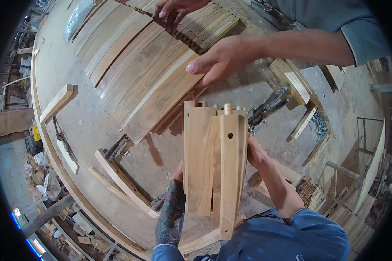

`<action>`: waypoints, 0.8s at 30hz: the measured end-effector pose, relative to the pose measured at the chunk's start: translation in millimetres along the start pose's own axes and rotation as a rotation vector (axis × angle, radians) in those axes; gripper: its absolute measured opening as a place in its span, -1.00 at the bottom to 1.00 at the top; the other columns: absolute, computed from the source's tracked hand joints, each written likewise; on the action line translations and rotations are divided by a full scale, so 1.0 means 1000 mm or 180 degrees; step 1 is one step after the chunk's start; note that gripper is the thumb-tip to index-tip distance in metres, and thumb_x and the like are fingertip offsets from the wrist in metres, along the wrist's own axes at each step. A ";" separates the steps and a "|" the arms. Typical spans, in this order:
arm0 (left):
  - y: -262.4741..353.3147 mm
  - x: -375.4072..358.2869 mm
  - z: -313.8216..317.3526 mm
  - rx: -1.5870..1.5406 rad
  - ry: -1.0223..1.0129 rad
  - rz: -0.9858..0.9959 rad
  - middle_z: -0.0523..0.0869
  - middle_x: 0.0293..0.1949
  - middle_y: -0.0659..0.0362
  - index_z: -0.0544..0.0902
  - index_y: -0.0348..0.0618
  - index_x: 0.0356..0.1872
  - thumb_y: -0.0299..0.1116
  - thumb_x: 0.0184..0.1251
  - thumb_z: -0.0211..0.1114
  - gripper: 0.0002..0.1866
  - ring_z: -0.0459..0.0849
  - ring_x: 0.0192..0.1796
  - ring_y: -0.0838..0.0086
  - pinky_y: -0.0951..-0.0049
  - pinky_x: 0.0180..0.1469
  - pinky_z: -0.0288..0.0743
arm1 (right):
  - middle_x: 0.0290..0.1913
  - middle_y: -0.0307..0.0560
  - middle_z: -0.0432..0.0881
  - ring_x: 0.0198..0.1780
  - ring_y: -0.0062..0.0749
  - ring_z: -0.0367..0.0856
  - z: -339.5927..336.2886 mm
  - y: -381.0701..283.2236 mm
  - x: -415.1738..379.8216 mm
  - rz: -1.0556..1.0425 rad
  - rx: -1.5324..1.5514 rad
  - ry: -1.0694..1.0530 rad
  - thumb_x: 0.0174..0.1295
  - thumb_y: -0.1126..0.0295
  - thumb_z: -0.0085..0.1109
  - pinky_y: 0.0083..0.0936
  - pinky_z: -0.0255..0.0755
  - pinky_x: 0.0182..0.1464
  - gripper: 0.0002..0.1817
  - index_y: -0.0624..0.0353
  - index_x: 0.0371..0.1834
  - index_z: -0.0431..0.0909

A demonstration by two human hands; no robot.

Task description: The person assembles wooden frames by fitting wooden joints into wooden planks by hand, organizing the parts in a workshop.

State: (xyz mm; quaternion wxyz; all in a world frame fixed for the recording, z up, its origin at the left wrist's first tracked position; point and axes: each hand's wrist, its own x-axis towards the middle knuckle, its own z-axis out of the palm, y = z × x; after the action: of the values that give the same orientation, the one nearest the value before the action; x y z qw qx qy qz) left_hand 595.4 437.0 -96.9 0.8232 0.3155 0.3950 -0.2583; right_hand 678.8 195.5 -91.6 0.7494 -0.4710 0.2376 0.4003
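Note:
A bundle of pale wooden boards (199, 161) stands upright in front of me, with a narrow drilled post (228, 174) at its near side and dowel ends showing at the top. My left hand (178, 172) grips the bundle's left side, its fingers mostly hidden behind the wood. On the opposite side my right hand (256, 152) presses and holds the wood, its fingers partly hidden. Beyond the bundle, a co-worker's hand (226, 58) reaches over a wide stack of boards (148, 74); the co-worker's other hand (178, 8) is above the stack's far end.
Metal clamps (268, 108) lie right of the bundle, and another clamp (116, 148) rests at left beside a wooden rail (122, 180). A wooden bar (56, 103) lies at the table's left edge. Screws (319, 124) are piled at right. A plastic bag (78, 19) sits at the far left.

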 end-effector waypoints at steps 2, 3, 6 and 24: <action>-0.006 -0.003 -0.003 0.0002 -0.0016 -0.0015 0.63 0.07 0.20 0.38 -0.12 0.38 0.19 0.46 0.04 -0.32 0.64 0.03 0.47 0.41 0.07 0.57 | 0.26 -0.25 0.44 0.26 -0.50 0.42 -0.006 -0.001 0.001 -0.0016 0.0010 -0.0104 -0.06 -0.38 0.39 -0.41 0.33 0.27 0.05 0.02 0.40 0.23; -0.003 -0.001 -0.003 0.0005 -0.0017 -0.0022 0.63 0.07 0.20 0.38 -0.12 0.38 0.18 0.46 0.05 -0.32 0.64 0.03 0.47 0.41 0.06 0.57 | 0.26 -0.25 0.45 0.27 -0.49 0.42 -0.005 -0.005 -0.001 -0.0060 -0.0079 -0.0207 -0.07 -0.37 0.40 -0.40 0.33 0.27 0.06 0.02 0.40 0.23; 0.001 -0.018 -0.031 -0.0010 0.0024 -0.0037 0.63 0.08 0.20 0.39 -0.12 0.37 0.17 0.47 0.05 -0.33 0.64 0.03 0.48 0.41 0.06 0.57 | 0.26 -0.26 0.45 0.28 -0.49 0.42 -0.008 -0.002 0.001 -0.0079 -0.0135 -0.0394 -0.09 -0.34 0.43 -0.38 0.33 0.28 0.08 0.02 0.42 0.21; -0.011 -0.015 -0.012 0.0073 0.0064 -0.0101 0.63 0.08 0.21 0.40 -0.12 0.36 0.12 0.48 0.06 -0.37 0.64 0.03 0.49 0.43 0.04 0.58 | 0.27 -0.30 0.46 0.28 -0.53 0.42 -0.027 -0.012 -0.002 0.0006 -0.0115 -0.0623 -0.15 -0.18 0.55 -0.41 0.37 0.29 0.13 0.05 0.47 0.18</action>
State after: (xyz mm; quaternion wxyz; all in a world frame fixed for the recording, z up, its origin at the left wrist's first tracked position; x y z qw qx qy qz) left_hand 574.1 440.6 -94.0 0.8114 0.3212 0.4051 -0.2727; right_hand 688.1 167.5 -96.1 0.7600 -0.4427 0.1564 0.4493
